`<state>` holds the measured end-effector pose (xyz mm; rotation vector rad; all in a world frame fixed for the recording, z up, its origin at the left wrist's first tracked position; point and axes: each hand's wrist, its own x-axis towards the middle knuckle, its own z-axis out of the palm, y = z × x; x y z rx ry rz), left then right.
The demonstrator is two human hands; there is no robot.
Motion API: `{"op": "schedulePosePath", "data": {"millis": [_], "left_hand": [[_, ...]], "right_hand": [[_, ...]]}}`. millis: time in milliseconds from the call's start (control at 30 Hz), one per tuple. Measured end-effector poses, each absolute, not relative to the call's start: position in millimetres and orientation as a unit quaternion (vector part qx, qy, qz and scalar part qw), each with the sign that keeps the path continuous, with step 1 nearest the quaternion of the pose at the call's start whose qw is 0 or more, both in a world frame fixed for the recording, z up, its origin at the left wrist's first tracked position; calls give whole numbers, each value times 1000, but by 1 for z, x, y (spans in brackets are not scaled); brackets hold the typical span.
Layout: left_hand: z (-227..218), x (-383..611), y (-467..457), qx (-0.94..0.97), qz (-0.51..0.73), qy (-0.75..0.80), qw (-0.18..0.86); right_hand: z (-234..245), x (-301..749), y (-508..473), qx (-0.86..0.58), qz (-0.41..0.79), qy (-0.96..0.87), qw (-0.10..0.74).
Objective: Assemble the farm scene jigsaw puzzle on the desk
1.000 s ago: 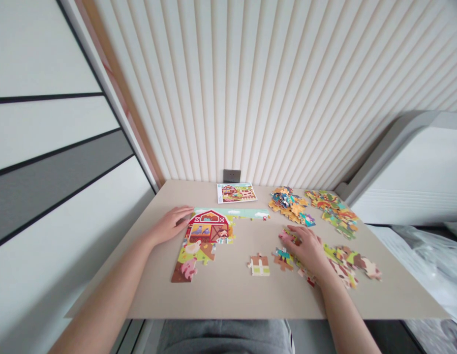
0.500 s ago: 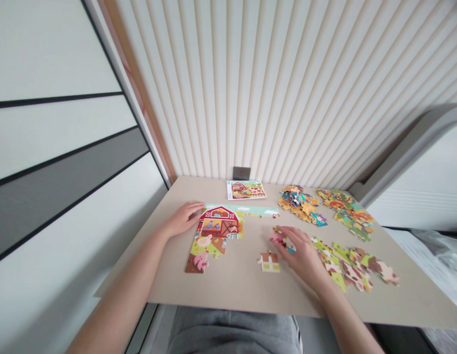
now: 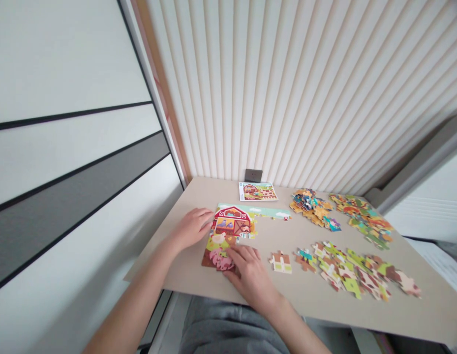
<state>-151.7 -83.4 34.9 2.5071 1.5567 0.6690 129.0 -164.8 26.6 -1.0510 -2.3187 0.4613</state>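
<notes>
A partly joined jigsaw puzzle (image 3: 233,221) with a red barn lies on the table, its sky strip reaching right. My left hand (image 3: 193,227) rests at the puzzle's left edge, fingers stretched out and holding nothing. My right hand (image 3: 250,275) is closed on a pink puzzle piece (image 3: 225,263) at the puzzle's lower edge, beside the pig. The fingers partly cover this piece, so I cannot tell whether it is joined. To the right lie a fence piece (image 3: 281,262) and a brown and teal piece (image 3: 305,259).
A reference picture card (image 3: 258,191) lies at the back, below a dark wall socket (image 3: 254,175). Loose pieces form a blue-orange pile (image 3: 313,206), a green-orange group (image 3: 363,219) and a cow-patterned group (image 3: 355,270) on the right of the table (image 3: 221,287).
My right hand has moved left with the pink puzzle piece, from the table's middle to the puzzle's lower edge. My left hand stays at the puzzle's left side. The view has shifted slightly.
</notes>
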Motion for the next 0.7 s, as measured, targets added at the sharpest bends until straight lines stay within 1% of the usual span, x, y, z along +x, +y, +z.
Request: {"op": "schedulePosePath", "data": {"millis": [100, 233, 433, 700], "left_hand": [[40, -133, -142, 824, 228, 515, 56], [23, -106, -197, 818, 261, 510, 47], [-2, -93, -214, 832, 267, 486, -6], [3, -90, -224, 845, 264, 462, -56]], "right_hand": [[26, 135, -172, -410, 171, -852, 276], [28, 137, -177, -420, 174, -847, 277], [27, 136, -177, -437, 163, -838, 285], [26, 135, -180, -432, 122, -849, 278]]}}
